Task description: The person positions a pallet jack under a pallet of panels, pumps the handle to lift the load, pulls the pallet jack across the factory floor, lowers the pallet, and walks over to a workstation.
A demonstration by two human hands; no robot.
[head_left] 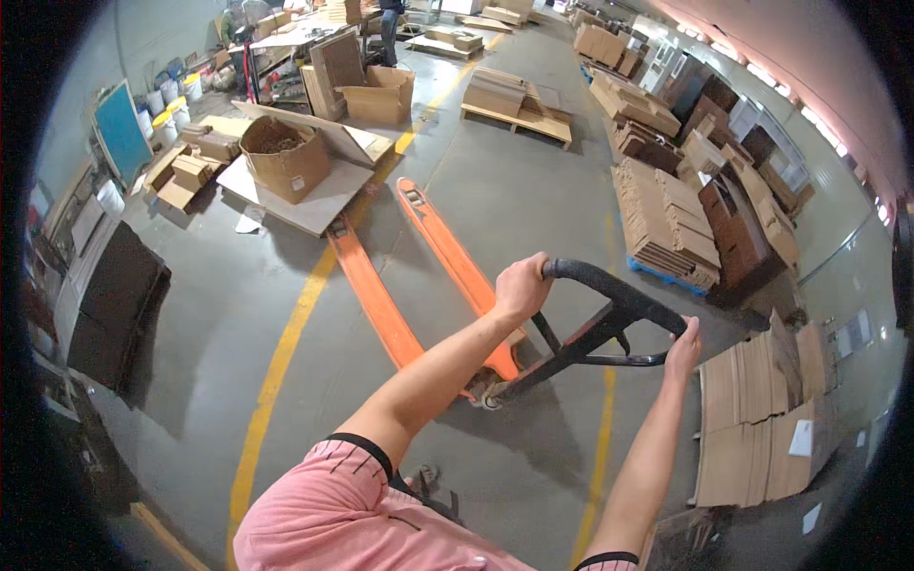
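Both my hands grip the black loop handle of an orange pallet jack [381, 300]. My left hand [523, 286] is closed round the handle's left corner, and my right hand [684, 350] is wrapped round its right side. Between them runs the handle bar [619, 290], with a small lever under its middle. The two orange forks point away to the far left. The left fork's tip is close to the edge of a board-topped pallet [295, 205] that bears an open cardboard box [284, 157]; whether it reaches underneath is unclear. The right fork's tip lies on bare floor.
Yellow floor lines [281, 362] run along both sides of the jack. Stacked flat cardboard [666, 224] and more cardboard bundles [752, 419] stand on the right. A pallet with boxes [519, 105] lies ahead. Dark panels [114, 305] are at left. A person [390, 33] stands far off.
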